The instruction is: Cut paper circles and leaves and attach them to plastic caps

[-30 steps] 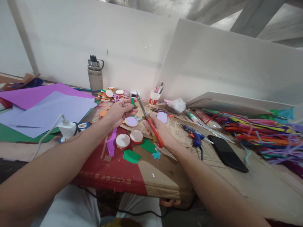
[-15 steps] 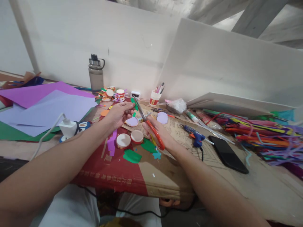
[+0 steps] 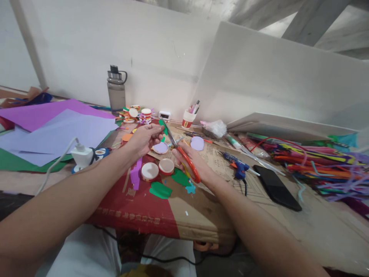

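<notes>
Between its thumb and fingers my left hand (image 3: pixel 148 139) pinches a small green piece (image 3: pixel 163 127). My right hand (image 3: pixel 196 161) is closed round the red-handled scissors (image 3: pixel 188 163), whose blades point up and left beside the green piece. Whether the blades touch it is hard to tell. Below the hands, two white-topped round pieces (image 3: pixel 150 171) sit side by side, with a purple strip (image 3: pixel 135 175) to their left. Two green cutouts (image 3: pixel 160 190) and a light blue flower shape (image 3: pixel 190 188) lie nearer the front. Lilac rounds (image 3: pixel 197 143) lie behind.
Coloured sheets (image 3: pixel 66 130), a white charger (image 3: pixel 82 154) and a bottle (image 3: pixel 116 90) are at the left. A paper cup of pens (image 3: pixel 188 118) stands at the back. Rightward lie a blue glue gun (image 3: pixel 240 169), a black phone (image 3: pixel 276 188) and many pipe cleaners (image 3: pixel 325 169).
</notes>
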Available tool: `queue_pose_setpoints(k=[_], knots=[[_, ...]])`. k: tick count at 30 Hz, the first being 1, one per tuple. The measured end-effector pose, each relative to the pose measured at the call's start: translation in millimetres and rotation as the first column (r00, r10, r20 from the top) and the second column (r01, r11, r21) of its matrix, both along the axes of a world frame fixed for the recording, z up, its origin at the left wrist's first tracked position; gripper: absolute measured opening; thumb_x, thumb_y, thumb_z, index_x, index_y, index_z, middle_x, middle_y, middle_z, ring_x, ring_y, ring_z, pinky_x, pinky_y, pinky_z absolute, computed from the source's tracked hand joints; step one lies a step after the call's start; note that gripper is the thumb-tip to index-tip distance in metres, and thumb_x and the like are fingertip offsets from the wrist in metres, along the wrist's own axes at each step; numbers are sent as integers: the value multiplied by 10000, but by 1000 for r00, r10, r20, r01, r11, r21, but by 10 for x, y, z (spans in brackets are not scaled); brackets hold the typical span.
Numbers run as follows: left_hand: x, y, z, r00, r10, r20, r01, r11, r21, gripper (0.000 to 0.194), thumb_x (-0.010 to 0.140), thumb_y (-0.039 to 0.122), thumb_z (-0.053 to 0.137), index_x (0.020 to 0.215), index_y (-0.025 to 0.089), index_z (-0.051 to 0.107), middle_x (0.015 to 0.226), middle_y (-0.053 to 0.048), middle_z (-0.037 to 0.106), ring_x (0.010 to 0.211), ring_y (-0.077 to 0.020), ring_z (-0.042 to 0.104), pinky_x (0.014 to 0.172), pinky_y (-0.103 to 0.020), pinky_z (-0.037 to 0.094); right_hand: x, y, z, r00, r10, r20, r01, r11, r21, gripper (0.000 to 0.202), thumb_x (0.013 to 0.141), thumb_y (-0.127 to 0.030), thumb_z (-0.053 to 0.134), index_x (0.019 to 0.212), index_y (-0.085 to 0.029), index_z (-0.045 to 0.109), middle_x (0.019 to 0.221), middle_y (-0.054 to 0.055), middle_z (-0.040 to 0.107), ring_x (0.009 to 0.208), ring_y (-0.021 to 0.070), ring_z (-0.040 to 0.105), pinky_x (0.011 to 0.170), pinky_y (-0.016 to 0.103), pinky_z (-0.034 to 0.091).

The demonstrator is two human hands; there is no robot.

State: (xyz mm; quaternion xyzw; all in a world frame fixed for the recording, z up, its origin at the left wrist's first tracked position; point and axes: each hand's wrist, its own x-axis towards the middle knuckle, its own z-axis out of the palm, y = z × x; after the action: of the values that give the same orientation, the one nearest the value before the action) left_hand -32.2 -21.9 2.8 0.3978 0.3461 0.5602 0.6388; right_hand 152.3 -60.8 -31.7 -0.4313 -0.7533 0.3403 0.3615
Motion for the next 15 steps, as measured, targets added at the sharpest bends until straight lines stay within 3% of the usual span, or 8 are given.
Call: queue_pose_setpoints(k=[15], knots=[[-1,-2,11,1000,8,13,-8,1000,-20,183,848,43,616,673,94,623,550,3,565,458,-43,533,391,-114,391,5,-30,10,1000,3,3,-3,1000,-6,382,872,-587,589,783,-232,477,582,-53,451,523,109,417,489,244,349]])
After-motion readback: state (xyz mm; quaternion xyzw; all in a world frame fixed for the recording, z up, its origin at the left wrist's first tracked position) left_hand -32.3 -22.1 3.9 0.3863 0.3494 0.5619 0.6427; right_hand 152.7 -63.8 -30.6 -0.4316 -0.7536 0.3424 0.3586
